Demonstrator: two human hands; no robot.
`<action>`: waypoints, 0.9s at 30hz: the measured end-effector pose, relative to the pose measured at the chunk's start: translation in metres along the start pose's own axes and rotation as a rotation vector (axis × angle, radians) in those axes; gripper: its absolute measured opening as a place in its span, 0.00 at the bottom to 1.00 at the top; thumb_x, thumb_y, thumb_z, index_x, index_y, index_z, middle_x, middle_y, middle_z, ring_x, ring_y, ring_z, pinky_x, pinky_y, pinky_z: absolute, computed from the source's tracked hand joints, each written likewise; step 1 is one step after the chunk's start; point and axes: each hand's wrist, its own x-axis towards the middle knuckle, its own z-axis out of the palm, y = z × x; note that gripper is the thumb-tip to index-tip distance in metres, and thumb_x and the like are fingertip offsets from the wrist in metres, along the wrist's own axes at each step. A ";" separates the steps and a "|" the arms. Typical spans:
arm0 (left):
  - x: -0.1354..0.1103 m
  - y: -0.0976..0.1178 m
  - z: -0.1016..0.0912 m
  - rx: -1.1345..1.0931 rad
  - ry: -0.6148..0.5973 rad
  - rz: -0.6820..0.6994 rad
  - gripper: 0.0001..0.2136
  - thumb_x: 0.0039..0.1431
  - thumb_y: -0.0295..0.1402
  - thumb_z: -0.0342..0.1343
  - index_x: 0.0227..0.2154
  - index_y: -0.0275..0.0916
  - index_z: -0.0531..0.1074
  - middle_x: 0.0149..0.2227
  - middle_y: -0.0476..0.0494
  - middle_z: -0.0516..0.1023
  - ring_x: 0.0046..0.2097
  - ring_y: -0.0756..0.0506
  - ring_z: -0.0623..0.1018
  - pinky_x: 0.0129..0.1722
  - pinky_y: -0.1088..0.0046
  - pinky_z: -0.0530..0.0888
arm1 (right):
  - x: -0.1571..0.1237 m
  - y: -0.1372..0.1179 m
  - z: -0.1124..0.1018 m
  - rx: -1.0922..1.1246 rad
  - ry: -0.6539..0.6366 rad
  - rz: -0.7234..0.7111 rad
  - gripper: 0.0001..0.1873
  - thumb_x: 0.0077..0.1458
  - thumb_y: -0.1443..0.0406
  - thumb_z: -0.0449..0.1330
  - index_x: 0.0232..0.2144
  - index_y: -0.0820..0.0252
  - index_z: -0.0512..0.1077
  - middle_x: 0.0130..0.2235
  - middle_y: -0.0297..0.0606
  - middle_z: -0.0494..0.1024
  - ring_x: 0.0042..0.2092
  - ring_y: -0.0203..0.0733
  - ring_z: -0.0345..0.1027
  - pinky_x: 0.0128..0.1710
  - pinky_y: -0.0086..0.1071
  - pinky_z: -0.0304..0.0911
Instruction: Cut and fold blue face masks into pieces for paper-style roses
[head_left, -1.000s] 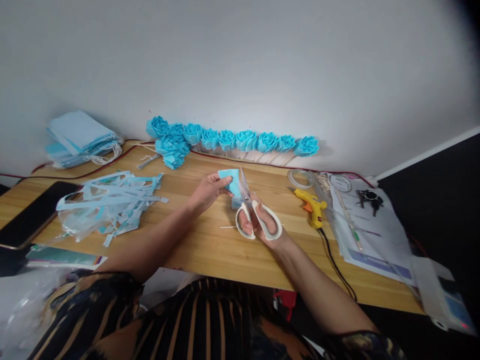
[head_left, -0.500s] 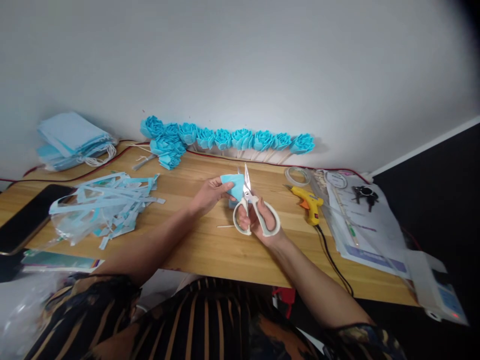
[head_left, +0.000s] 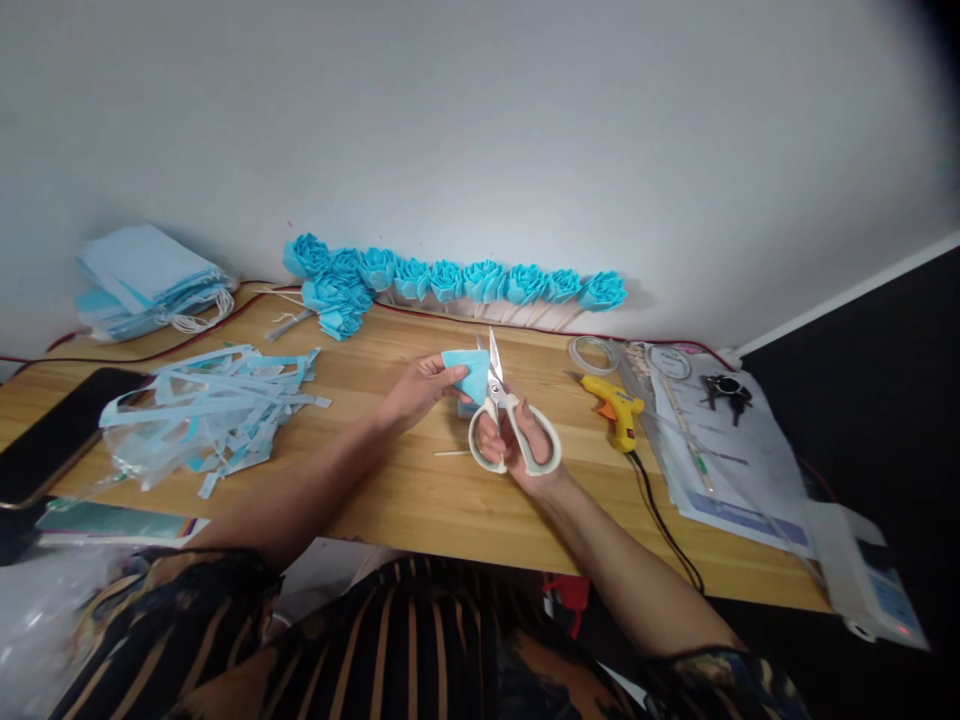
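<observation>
My left hand [head_left: 416, 390] pinches a small folded blue piece [head_left: 471, 369] above the wooden table [head_left: 420, 490]. My right hand [head_left: 521, 445] grips white-handled scissors [head_left: 504, 425], fingers through the loops. The blades point up and away and lie against the right edge of the blue piece. A thin wooden stick [head_left: 450, 453] lies on the table just left of the scissors' handles.
A row of blue paper roses [head_left: 450, 280] lines the wall. Cut blue strips [head_left: 210, 410] lie at left beside a dark phone [head_left: 52, 430] and a stack of blue masks [head_left: 142, 275]. At right are a yellow glue gun [head_left: 615, 405], a tape roll [head_left: 592, 352], papers [head_left: 720, 440] and keys [head_left: 724, 388].
The blue piece has turned from a flat rectangle into a pointed shape in my left hand, and the scissor blades have closed in against it. Both hands have shifted slightly up the table.
</observation>
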 end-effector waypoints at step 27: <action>0.003 0.001 -0.009 -0.006 0.123 0.008 0.19 0.40 0.42 0.74 0.29 0.32 0.78 0.26 0.46 0.80 0.26 0.50 0.78 0.27 0.74 0.78 | 0.001 -0.023 -0.011 -0.213 0.148 -0.250 0.25 0.51 0.43 0.64 0.38 0.53 0.66 0.21 0.25 0.63 0.19 0.30 0.48 0.16 0.25 0.47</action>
